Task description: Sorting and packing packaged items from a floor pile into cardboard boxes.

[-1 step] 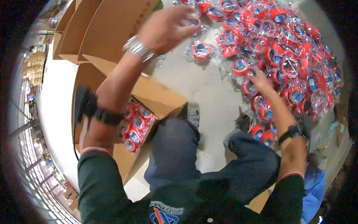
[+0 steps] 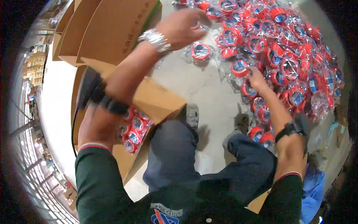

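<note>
Red rolls of tape in clear plastic wrap lie heaped on the floor. My left hand, with a metal watch at its wrist, is at the heap's far left side. Its thumb and fingers are apart around a roll of tape, and they are blurred. My right hand pinches the near edge of another roll of tape on the left flank of the heap. A single wrapped roll lies on the floor between the hands. Under my left forearm, an open cardboard box holds several rolls.
Upright brown cardboard boxes stand at the far left. My knees are bent on either side of a strip of pale floor. A person in blue clothing is at the lower right. Shelving with goods shows at the left rim.
My left hand has moved right, over the roll of tape at the heap's far left. My right hand has barely moved and stays at its roll.
</note>
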`<action>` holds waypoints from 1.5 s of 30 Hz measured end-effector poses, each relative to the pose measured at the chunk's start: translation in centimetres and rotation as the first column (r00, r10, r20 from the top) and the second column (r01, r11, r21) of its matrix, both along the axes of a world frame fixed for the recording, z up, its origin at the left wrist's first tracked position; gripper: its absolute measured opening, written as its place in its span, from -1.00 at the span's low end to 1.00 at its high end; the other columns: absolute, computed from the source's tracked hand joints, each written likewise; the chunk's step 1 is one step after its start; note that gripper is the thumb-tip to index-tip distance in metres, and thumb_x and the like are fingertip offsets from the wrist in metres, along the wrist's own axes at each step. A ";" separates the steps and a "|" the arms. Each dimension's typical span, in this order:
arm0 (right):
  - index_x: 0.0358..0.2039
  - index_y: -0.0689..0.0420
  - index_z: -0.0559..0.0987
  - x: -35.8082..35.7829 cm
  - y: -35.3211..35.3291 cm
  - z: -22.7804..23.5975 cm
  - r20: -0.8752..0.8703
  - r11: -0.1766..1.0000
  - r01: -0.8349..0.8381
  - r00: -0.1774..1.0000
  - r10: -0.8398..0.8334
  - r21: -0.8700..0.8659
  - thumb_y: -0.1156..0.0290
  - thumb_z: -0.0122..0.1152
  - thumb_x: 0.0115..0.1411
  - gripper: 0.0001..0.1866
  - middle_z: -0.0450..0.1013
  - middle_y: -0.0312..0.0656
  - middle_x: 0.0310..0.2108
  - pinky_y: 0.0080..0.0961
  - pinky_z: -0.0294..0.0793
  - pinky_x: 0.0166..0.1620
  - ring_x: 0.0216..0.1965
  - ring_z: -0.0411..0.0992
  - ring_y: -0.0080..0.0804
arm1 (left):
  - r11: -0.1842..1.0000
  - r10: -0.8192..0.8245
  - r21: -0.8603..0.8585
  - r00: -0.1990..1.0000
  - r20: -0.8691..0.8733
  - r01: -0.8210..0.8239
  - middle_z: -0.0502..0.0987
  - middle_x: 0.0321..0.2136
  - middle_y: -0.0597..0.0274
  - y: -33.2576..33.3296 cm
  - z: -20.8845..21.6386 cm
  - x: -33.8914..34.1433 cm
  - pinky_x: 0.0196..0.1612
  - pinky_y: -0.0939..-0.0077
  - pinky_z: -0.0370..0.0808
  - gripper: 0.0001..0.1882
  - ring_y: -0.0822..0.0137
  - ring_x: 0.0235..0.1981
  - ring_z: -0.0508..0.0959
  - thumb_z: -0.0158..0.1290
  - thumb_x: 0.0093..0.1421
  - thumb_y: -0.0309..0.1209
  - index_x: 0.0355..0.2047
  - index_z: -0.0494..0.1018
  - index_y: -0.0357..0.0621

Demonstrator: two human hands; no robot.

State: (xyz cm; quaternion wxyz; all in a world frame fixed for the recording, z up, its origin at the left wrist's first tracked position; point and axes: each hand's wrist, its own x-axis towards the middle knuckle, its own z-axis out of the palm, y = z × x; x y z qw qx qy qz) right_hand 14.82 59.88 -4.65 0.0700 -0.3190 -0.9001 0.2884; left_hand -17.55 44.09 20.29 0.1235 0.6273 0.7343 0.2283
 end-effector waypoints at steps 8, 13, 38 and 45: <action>0.14 0.15 0.25 -8.5 -2.8 -2.1 0.051 0.950 0.030 0.999 -0.014 -0.310 0.47 -0.02 -0.02 -0.38 0.43 0.14 -0.44 -0.19 0.38 -0.21 -0.35 0.44 -0.03 | 0.970 0.230 -0.081 0.973 0.011 -0.229 0.35 0.04 -0.10 15.9 -27.4 1.5 0.13 0.27 0.29 -0.21 -0.01 0.12 0.31 0.18 -0.12 -0.18 0.13 0.20 -0.16; 0.10 0.19 0.30 -7.7 0.1 -5.2 0.049 0.965 0.154 0.988 -0.147 -0.214 0.46 0.00 -0.01 -0.43 0.45 0.13 -0.37 -0.24 0.38 -0.15 -0.30 0.43 0.01 | 0.956 0.158 -0.266 0.980 0.121 -0.121 0.49 -0.15 -0.05 18.5 -29.3 2.4 -0.03 0.15 0.39 -0.48 -0.06 -0.12 0.47 0.16 -0.13 -0.21 -0.10 0.43 -0.06; -0.13 0.16 0.39 -1.1 4.4 5.2 -0.075 0.165 0.033 0.791 -0.607 -0.986 0.50 -0.05 0.11 -0.73 0.28 -0.40 -0.54 -0.69 0.22 -0.49 -0.55 0.22 -0.64 | 0.944 0.167 -0.196 0.127 0.978 0.266 0.53 -0.20 0.23 13.9 -24.4 9.7 -0.23 0.40 0.55 -0.52 0.37 -0.24 0.56 0.12 0.02 -0.38 -0.01 0.35 -0.14; -0.03 0.14 0.36 -2.2 1.3 20.1 -0.294 0.255 -0.148 0.524 -0.800 -0.956 0.44 0.03 0.16 -0.67 0.23 -0.44 -0.53 -0.69 0.21 -0.52 -0.58 0.13 -0.71 | 0.967 0.017 -0.048 0.122 0.992 0.252 0.53 -0.48 0.43 7.2 -5.0 6.8 -0.55 0.62 0.38 -0.72 0.55 -0.60 0.43 0.17 -0.02 -0.34 -0.26 0.48 -0.09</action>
